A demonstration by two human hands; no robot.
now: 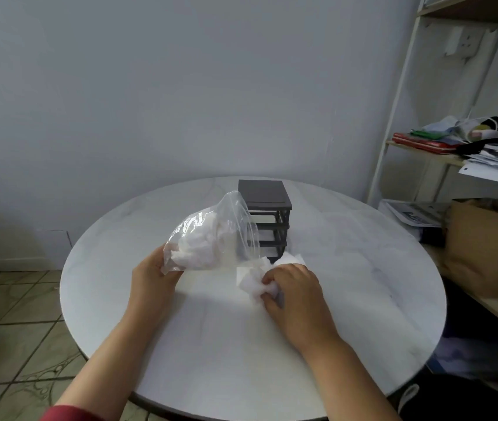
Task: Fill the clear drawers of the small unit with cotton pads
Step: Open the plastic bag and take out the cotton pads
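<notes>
A small dark drawer unit stands near the middle of the round white table. Its frame looks open at the front. A clear drawer lies on the table in front of the unit. My left hand grips the bottom corner of a clear plastic bag holding white cotton pads, lifted in front of the unit's left side. My right hand pinches a wad of cotton pads over the drawer. The drawer's inside is mostly hidden by the cotton and my hand.
A white shelf rack stands to the right with papers, cloths and a red folder on it. A brown cardboard box sits on a lower shelf beside the table's right edge. Tiled floor lies at the left.
</notes>
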